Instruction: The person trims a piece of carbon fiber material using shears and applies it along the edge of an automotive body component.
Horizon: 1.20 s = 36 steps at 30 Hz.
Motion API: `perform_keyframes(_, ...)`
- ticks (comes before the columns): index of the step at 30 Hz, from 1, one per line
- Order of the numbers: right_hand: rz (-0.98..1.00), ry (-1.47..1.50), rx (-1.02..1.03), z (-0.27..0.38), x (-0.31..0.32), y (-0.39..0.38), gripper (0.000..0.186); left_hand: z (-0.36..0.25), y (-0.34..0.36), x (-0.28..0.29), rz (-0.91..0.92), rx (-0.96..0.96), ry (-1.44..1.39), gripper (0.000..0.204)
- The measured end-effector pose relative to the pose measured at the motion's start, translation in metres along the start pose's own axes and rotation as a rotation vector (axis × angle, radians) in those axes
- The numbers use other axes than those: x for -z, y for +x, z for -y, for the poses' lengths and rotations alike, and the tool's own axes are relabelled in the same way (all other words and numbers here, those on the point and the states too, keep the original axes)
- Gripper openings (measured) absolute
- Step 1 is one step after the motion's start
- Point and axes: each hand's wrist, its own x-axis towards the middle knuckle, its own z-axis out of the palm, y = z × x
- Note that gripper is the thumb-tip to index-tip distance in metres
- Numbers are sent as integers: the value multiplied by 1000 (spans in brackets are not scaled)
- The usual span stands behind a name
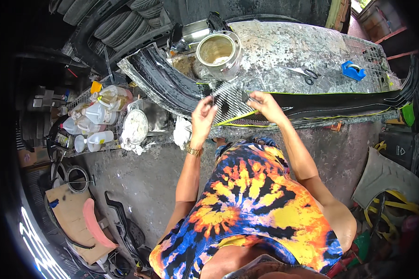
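Note:
Between my hands is a piece of woven black-and-silver carbon fibre cloth (235, 96) with yellow edging, lying across a long curved black part (165, 88). My left hand (203, 122) pinches the cloth's left edge, its fingertips curled. At the right edge, my right hand (268, 108) grips the cloth between thumb and fingers. To the right, a long black strip (330, 103) with yellow-lined edges runs along the part toward its upturned far end. An open metal can (229, 67) stands just beyond the cloth.
Scissors (303, 72) and a blue tape dispenser (353, 70) lie on the stained workbench (279, 44). Several plastic jugs (100, 112), a lidded white bucket (135, 122) and a white rag (182, 132) are at the left. Leaning at the right is a grey panel (381, 176).

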Motion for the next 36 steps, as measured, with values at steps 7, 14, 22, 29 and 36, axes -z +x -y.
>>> perform_keyframes(7, 1, -23, -77, 31, -7, 36, 23, 0, 19, 16, -123, -81, 219, 36)
perform_keyframes(14, -8, -49, -169, -15, -32, 32, 24, 25, 18, 25, -120, 23, 536, 38)
perform_keyframes(22, -88, -85, -180, -20, -38, 11, 32, 19, 9, 23, -127, 14, 622, 48)
perform_keyframes(29, -138, -107, -128, -27, -38, 15, 33, -8, -4, 18, -159, 45, 737, 49)
perform_keyframes(36, -133, -15, -142, -27, -40, 15, 35, -15, 9, 26, 121, -620, 1180, 29)
